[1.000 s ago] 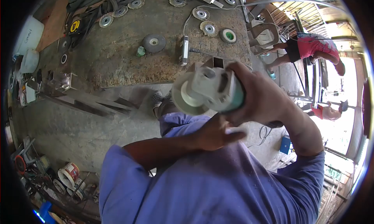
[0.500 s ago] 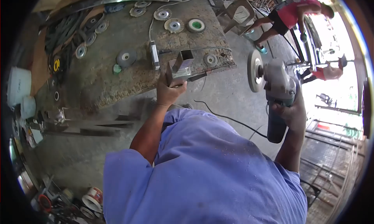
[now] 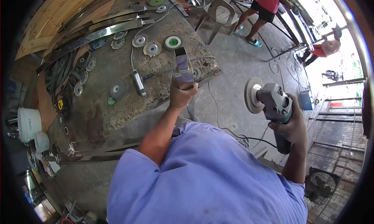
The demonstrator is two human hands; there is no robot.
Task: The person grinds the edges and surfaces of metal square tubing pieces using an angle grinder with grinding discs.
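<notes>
My left hand [image 3: 182,95] is wrapped around the lower end of a short shiny square metal tube piece [image 3: 183,70], held up in front of the table's near right corner. Its hollow upper end faces me. In my right hand [image 3: 290,126] is an angle grinder [image 3: 276,101], gripped by its body, off the table's right side. A pale round disc [image 3: 254,95] on the grinder faces left, toward the tube piece but well apart from it. The grinder's black cord [image 3: 249,137] trails leftward behind my shirt.
On the worn table [image 3: 97,115] lie several flap discs [image 3: 152,48], a green-centred disc [image 3: 172,42], a grey disc [image 3: 117,89], a power strip [image 3: 139,83] and long metal bars [image 3: 113,29]. A plastic chair [image 3: 220,13], two people and a fan [image 3: 321,185] are beyond.
The view has shifted, so the table sits further left. My left hand has moved right in view, with the tube piece turned more upright. The grinder has tilted, showing more of its disc's face.
</notes>
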